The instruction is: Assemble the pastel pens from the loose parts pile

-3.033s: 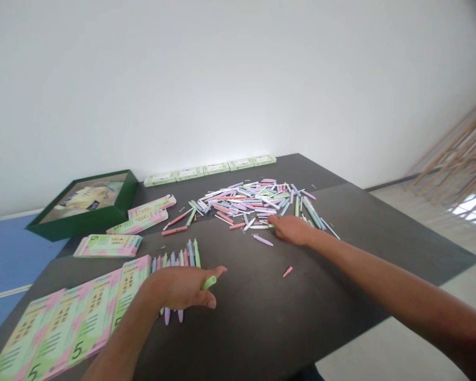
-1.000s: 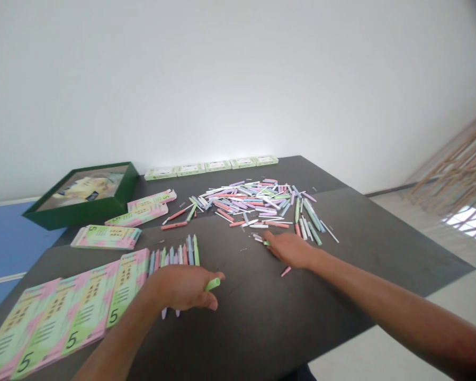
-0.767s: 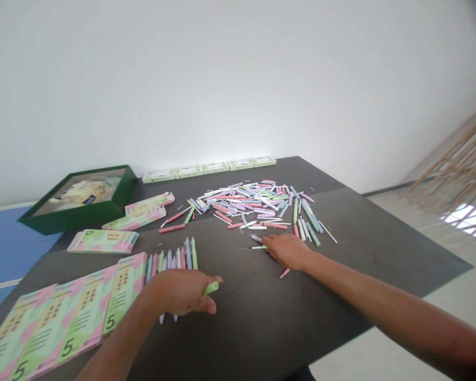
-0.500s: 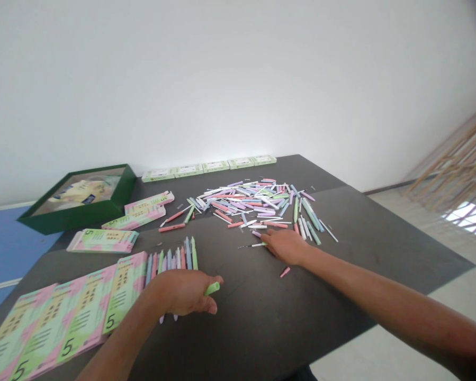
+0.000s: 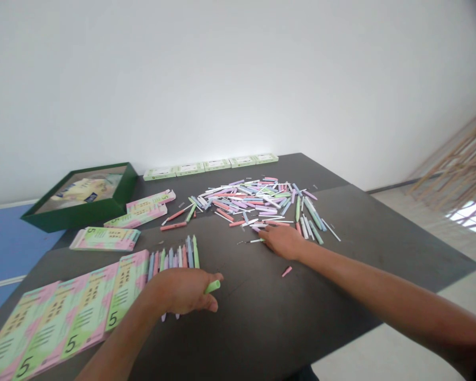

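Note:
My left hand [image 5: 186, 291] is closed around a green pen barrel [image 5: 213, 286], whose open end sticks out between thumb and fingers. Under and behind that hand lies a row of assembled pastel pens [image 5: 190, 253], partly covered. My right hand [image 5: 283, 242] reaches to the near edge of a heap of loose pen parts [image 5: 245, 201], fingers bent down. A thin white pen refill [image 5: 254, 241] juts out to the left from its fingertips. A purple pen part [image 5: 257, 228] lies right at those fingers; the fingertips are partly hidden. A small pink pen piece [image 5: 287, 271] lies nearer to me.
Printed pen boxes [image 5: 89, 301] lie side by side at the left, with more cartons [image 5: 106, 239] behind them. A green box [image 5: 79, 214] holding plastic bags stands at the far left. Along the white wall runs a row of flat packs [image 5: 217, 165]. The dark table's edge [image 5: 428, 291] is at the right.
My right hand has shifted very slightly toward the heap, the refill still at its fingertips. The left hand keeps its hold on the green barrel. The whole view has moved a little.

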A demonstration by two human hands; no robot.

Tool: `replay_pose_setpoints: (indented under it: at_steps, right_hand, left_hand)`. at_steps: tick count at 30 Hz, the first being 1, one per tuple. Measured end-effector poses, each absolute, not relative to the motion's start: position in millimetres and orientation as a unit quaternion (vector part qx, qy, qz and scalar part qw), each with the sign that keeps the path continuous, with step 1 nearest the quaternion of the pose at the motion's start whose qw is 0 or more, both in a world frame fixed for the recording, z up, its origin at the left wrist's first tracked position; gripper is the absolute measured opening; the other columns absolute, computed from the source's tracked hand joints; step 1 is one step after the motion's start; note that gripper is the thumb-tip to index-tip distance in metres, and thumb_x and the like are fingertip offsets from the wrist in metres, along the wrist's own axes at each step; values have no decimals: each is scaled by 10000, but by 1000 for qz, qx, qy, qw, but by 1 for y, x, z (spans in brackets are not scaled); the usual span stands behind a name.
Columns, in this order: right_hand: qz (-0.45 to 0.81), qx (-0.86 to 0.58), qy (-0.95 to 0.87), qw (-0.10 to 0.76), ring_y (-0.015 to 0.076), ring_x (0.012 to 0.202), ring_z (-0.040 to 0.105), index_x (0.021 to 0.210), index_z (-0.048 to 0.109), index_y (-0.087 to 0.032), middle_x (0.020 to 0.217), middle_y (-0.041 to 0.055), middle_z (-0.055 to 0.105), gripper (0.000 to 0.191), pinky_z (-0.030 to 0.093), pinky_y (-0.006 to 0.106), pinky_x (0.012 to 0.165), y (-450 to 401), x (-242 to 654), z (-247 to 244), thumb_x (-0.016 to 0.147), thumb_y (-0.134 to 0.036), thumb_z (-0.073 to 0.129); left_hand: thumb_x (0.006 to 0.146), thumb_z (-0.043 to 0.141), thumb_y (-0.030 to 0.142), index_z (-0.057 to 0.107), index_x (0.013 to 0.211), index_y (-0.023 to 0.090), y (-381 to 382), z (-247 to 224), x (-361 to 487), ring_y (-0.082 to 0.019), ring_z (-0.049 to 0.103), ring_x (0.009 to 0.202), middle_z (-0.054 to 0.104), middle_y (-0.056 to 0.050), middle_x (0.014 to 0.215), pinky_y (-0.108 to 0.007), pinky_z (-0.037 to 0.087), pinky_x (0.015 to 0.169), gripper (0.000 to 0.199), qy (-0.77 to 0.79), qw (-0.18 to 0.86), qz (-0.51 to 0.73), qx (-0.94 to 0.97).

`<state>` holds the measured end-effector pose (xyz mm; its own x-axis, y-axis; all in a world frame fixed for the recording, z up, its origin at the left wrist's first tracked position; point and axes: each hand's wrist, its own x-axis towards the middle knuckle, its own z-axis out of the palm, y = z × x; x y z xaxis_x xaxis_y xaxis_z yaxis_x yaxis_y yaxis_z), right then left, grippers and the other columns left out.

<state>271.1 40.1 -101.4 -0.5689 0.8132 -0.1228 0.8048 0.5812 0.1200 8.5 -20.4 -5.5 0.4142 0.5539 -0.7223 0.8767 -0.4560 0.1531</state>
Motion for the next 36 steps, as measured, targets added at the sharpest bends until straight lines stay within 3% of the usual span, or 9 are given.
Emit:
replay_pose_setpoints:
  at_steps: [8, 27, 36]
  right_hand:
    - [32, 461, 884, 67, 234, 966, 558, 1164, 495, -209, 994, 109, 599, 316, 421, 309, 751, 45, 268, -99, 897, -276, 340]
    - [66, 423, 901, 72, 223, 881, 571, 1117, 524, -191, 997, 104, 594, 288, 411, 298, 669, 46, 262, -97, 906, -242, 336]
    - [46, 412, 906, 85, 186, 762, 587, 1014, 539, -183, 977, 96, 596, 247, 393, 277, 620, 42, 257, -97, 903, -293, 348]
  left_hand:
    - [763, 500, 454, 358, 1355, 242, -20, -10, 7, -318, 565, 1004, 603, -126, 1153, -426, 445, 782, 644, 441, 270, -299, 802]
    - [756, 512, 454, 412, 1324, 250, -24, -3, 10, -307, 612, 886, 665, -116, 1010, -365, 463, 680, 611, 436, 258, -294, 810]
    - [775, 511, 444, 388, 1337, 252, -25, 0, 11, -308, 592, 949, 622, -121, 1116, -368, 464, 713, 607, 434, 268, -301, 806]
